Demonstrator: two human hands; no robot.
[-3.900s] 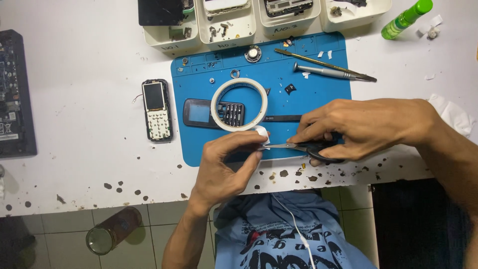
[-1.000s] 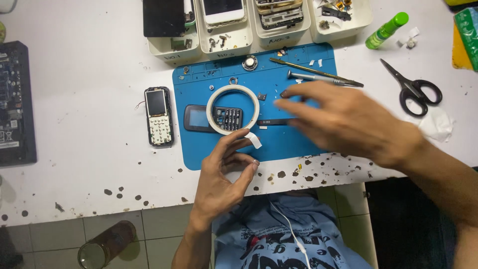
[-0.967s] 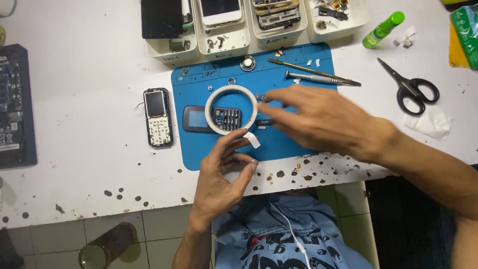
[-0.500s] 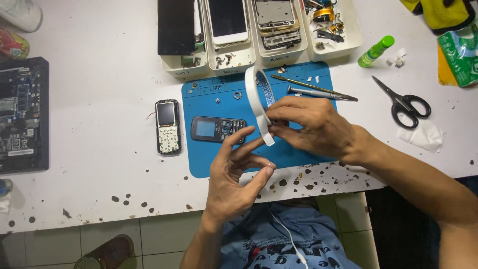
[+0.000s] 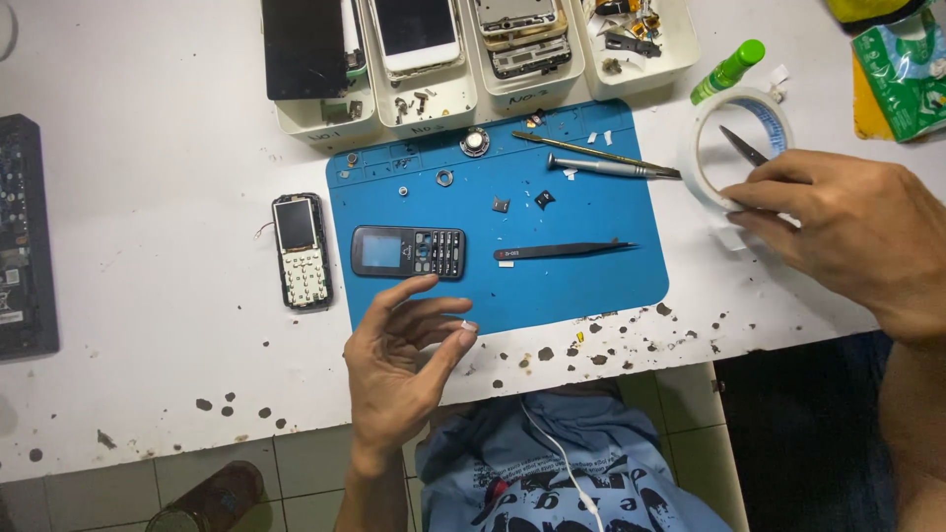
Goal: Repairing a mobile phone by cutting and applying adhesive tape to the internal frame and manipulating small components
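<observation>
Left hand point(image 5: 399, 369) pinching small white tape piece point(image 5: 467, 324) just below black keypad phone point(image 5: 407, 252), long axis left-right; right hand point(image 5: 847, 232) gripping white tape roll point(image 5: 702, 148) far right

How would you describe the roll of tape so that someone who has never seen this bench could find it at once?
Start at the blue work mat in the middle of the white table and look past its upper right corner. There the right hand touches the roll of tape, beside a green bottle. It is the only large white ring, with scissor blades showing through its hole.
</observation>
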